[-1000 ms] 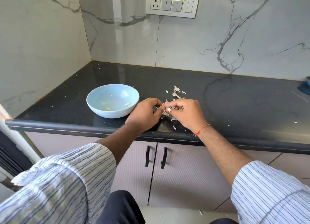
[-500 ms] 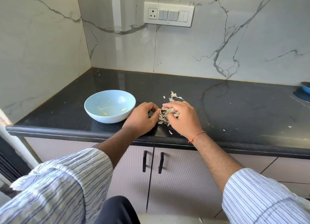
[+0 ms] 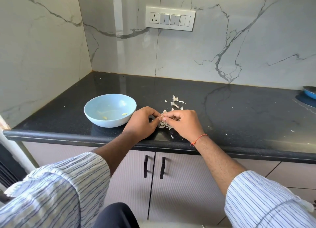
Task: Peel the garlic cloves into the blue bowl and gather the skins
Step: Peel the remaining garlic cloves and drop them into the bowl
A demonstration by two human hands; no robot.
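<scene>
Black surface [image 3: 222,108]: front edge runs just under both wrists, back edge meets the marble wall, left edge meets the side wall. Most open room is from 1 to 3 o'clock of the hands, out to a blue dish [image 3: 310,92] cut off by the frame at the far right; only small white flecks there.

Blue bowl [image 3: 110,110] sits at 9 o'clock of the hands, just beside the left hand [image 3: 141,123], not visibly touching it. Two peeled pieces lie inside it. Bowl position on the surface same as 0.5 s ago.

Change vs 0.5 s ago: the fingertips have closed together. Before, both hands were down over the skin pile; now the right hand [image 3: 183,123] and left hand meet fingertip to fingertip, both pinching one small garlic clove [image 3: 161,116] between thumb and forefinger, other fingers curled.

Garlic skins [image 3: 164,124]: main pile under and between the hands, a looser scatter at 12 o'clock, one scrap at 6 o'clock near the front edge.
</scene>
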